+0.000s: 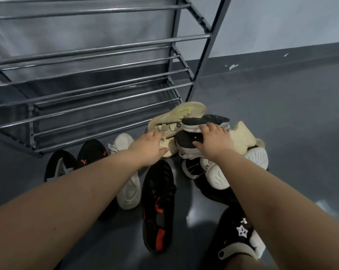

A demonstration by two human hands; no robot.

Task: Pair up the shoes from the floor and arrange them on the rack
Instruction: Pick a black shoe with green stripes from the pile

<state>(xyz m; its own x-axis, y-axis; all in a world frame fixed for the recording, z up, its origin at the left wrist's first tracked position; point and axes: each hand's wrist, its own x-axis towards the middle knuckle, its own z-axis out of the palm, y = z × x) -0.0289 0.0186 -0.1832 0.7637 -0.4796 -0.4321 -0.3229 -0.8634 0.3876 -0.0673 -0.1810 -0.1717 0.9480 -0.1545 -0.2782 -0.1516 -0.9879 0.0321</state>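
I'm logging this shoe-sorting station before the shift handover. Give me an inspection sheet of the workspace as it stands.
Surface: glossy grey floor, lightly reflective.
Job's things: grey metal tube rack, no shoes on its visible bars; beige sneaker and black-soled sneaker atop a heap; black-and-red shoe and white knit shoe lying alone.
Clutter: cream fluffy slipper in the heap.
Grippers: left hand touches the beige sneaker; right hand rests on the black-soled sneaker.
Cables: nothing seen.
Surroundings: grey wall, chipped skirting.

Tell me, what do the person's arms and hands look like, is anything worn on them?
Both forearms are bare as far up as the view shows: no sleeves or cuffs in sight. The left hand and right hand wear no gloves, and no watch, bracelet or ring can be seen on the wrists or fingers. Nails are too blurred to judge.
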